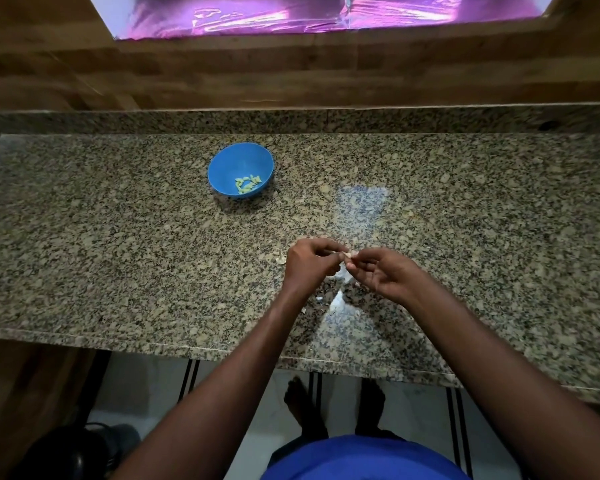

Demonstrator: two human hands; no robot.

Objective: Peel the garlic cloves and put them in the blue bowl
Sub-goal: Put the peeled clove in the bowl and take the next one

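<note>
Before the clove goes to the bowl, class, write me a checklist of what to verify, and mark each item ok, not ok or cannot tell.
1. Clove held firmly: ok. The left hand and right hand both pinch the garlic clove between them.
2. Clove fully peeled: cannot tell; it is too small and partly covered by fingers.
3. Blue bowl upright and open: ok.
4. Bowl has room: ok; only a few peeled cloves lie at the bottom.
5. Path to the bowl free: ok; nothing stands on the counter between hands and bowl.
6. Peel scraps kept out of the bowl: ok; they lie on the counter near the hands.
</note>
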